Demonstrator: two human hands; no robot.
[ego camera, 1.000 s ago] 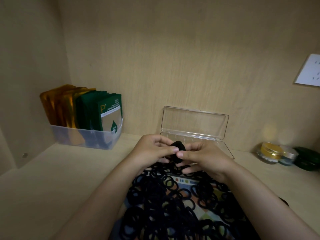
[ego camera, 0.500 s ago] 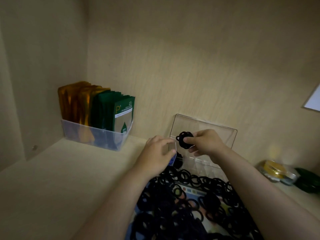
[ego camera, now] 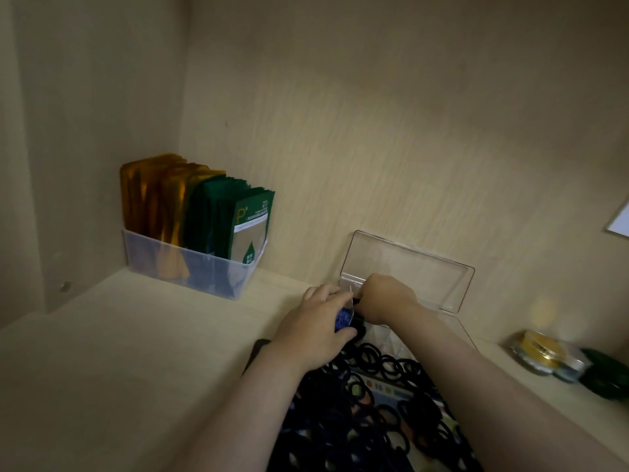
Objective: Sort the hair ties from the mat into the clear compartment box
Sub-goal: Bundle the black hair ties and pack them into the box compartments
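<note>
One bunch of hair ties (ego camera: 356,302) is now down in the box (ego camera: 408,267), at its left end; right grip (ego camera: 386,299) still pinches it, left grip (ego camera: 316,321) clasps the box.

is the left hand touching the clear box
Touching. The head view shows the left hand gripping the left end of the box, fingers curled over its far edge and thumb on the near side.

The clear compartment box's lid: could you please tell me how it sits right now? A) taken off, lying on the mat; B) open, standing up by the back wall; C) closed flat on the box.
B: the lid stands raised behind the clear compartment box, close to the back wall, and its lower edge meets the box's rear edge.
</note>
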